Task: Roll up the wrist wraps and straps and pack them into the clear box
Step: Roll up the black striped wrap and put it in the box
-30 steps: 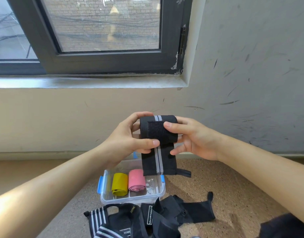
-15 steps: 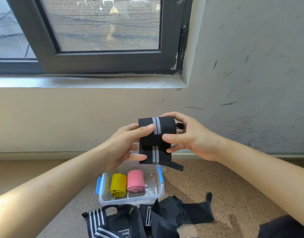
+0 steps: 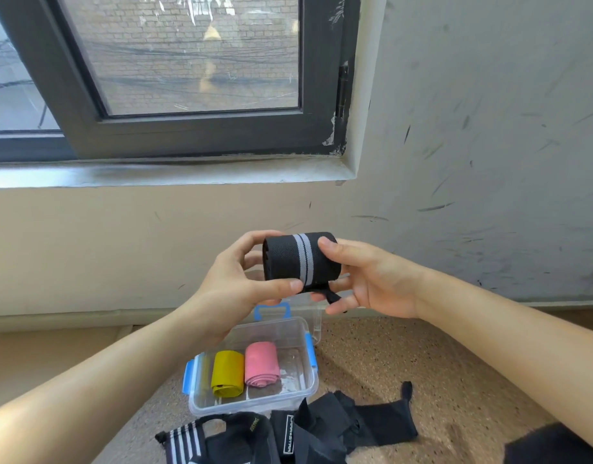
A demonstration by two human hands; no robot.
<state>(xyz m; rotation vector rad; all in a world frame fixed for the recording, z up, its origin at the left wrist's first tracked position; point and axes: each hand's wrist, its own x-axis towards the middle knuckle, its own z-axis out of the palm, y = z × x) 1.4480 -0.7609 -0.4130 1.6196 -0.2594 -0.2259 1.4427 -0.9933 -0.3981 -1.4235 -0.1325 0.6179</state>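
A black wrist wrap (image 3: 300, 259) with a grey double stripe is rolled into a thick cylinder in mid-air, held between both hands. My left hand (image 3: 236, 284) grips its left end, thumb along the bottom edge. My right hand (image 3: 368, 276) holds the right end, and a short black loop hangs below the roll. Under the hands, on the floor, stands the open clear box (image 3: 298, 393) with blue clips. A yellow roll (image 3: 227, 373) and a pink roll (image 3: 261, 363) lie side by side in it. Loose black wraps and straps (image 3: 302, 433) lie in a heap in front of the box.
The box's clear lid with a blue handle (image 3: 271, 309) stands behind the box against the wall. A speckled brown floor (image 3: 405, 363) spreads to the right. A window sill (image 3: 168, 172) and dark window frame are above. Dark cloth (image 3: 553, 445) sits at the bottom right corner.
The hanging tail of the striped black wrap has been wound up; it is now a full roll with only the small loop dangling. Both hands stayed on it above the box.
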